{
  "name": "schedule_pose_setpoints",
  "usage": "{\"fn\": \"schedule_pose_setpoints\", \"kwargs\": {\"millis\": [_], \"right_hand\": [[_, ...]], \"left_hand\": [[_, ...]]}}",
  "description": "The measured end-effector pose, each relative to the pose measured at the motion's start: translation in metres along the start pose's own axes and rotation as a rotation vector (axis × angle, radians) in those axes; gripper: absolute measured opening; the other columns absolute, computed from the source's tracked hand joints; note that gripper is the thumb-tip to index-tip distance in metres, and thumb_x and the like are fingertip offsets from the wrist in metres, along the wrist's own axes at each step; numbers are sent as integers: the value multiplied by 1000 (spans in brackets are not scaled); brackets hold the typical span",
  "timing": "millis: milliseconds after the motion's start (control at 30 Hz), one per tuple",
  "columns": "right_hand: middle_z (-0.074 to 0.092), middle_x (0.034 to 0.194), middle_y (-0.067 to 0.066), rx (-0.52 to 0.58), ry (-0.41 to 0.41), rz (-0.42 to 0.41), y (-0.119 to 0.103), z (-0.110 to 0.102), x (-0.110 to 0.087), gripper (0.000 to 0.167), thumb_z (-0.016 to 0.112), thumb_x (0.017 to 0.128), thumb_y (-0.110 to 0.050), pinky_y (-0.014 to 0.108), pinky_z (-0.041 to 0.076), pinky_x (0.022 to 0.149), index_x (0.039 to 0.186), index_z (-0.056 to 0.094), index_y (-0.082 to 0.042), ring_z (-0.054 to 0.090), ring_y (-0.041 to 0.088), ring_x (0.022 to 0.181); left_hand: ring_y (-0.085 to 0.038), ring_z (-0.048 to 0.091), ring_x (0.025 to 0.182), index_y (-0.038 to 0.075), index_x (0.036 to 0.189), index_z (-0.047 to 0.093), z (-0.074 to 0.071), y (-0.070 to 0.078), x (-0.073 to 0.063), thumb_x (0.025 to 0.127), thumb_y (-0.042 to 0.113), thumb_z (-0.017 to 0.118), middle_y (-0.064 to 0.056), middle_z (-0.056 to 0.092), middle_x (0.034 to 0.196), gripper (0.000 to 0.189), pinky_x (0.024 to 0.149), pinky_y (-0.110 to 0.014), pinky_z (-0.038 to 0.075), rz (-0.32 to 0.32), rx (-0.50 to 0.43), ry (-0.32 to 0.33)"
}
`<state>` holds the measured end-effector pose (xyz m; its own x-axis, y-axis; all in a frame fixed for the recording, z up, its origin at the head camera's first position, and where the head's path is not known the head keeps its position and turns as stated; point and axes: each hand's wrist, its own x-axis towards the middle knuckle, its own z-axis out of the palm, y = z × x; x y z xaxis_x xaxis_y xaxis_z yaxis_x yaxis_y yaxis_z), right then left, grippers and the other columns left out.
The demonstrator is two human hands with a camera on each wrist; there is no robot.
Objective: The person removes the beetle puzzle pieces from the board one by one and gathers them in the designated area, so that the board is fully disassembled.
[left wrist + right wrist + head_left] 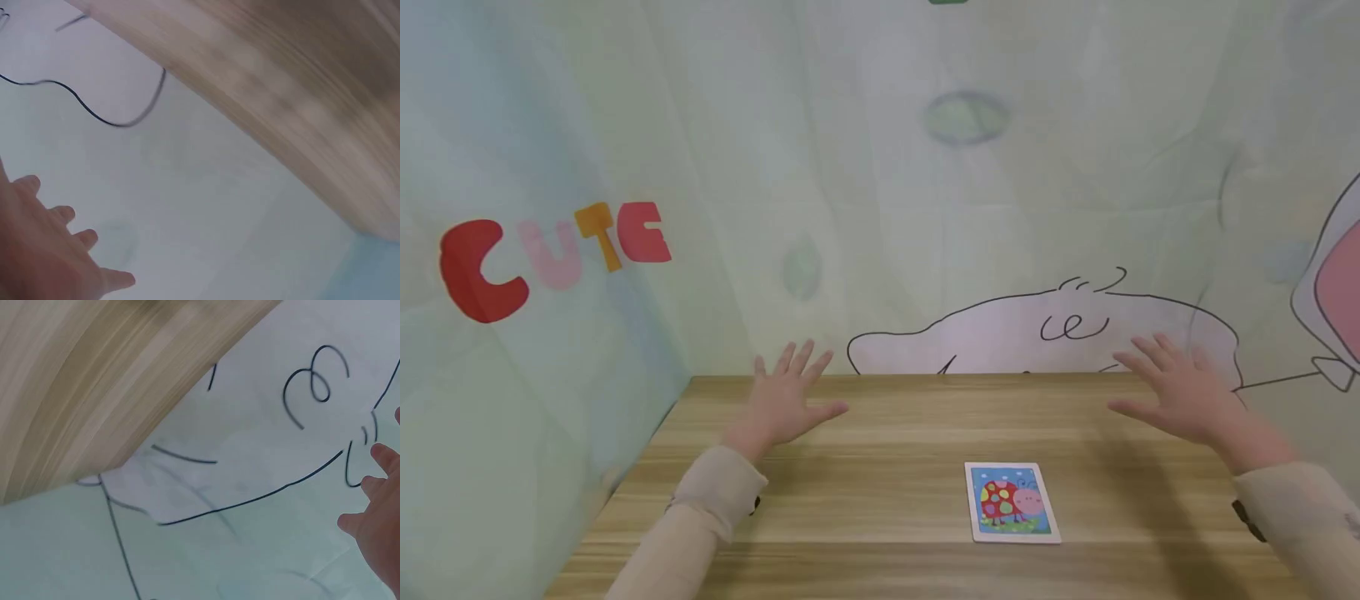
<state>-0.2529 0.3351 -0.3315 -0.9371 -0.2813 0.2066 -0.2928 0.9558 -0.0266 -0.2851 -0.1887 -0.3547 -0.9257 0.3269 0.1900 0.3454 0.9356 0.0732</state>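
Both hands are raised above the wooden table with fingers spread, holding nothing. The left hand (782, 404) is over the table's left part, thumb pointing right; in the left wrist view the same hand (47, 250) shows at the lower left. Over the right part is the right hand (1183, 392), its thumb pointing left; its fingers (384, 456) show at the right edge of the right wrist view. Between the two hands, nearer the front, a picture card (1011, 504) lies flat and face up. It has a white border and a red spotted ladybug with a pink head.
The wooden table (850, 500) ends at a pale printed cloth (880, 167) hanging behind it and along its left side. Red, pink and orange letters (482, 271) spell CUTE on the left. A line-drawn white animal (1000, 333) is printed behind the table's back edge.
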Motion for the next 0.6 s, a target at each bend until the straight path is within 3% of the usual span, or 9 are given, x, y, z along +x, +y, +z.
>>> {"fn": "schedule_pose_setpoints", "kwargs": {"millis": [267,400,600], "right_hand": [[32,149,26,57,38,-97,-35,11,8,74,61,86,-58,67,8,110,140,46,-9,20,49,138],[34,149,24,66,41,-106,-53,20,11,75,61,86,-61,66,14,110,140,48,-10,23,47,139],[39,147,20,78,59,-144,-73,34,13,76,59,85,-64,65,25,107,139,50,-12,31,44,136]], "left_hand": [[-39,15,146,16,154,26,19,45,-9,87,66,50,-14,19,160,86,107,-72,13,29,-126,50],[-37,12,147,17,154,24,27,70,-12,88,64,52,-12,17,160,86,107,-72,12,44,-220,50],[-38,16,145,14,153,25,40,99,-12,87,63,55,-14,25,157,87,108,-71,8,54,-280,43]]}}
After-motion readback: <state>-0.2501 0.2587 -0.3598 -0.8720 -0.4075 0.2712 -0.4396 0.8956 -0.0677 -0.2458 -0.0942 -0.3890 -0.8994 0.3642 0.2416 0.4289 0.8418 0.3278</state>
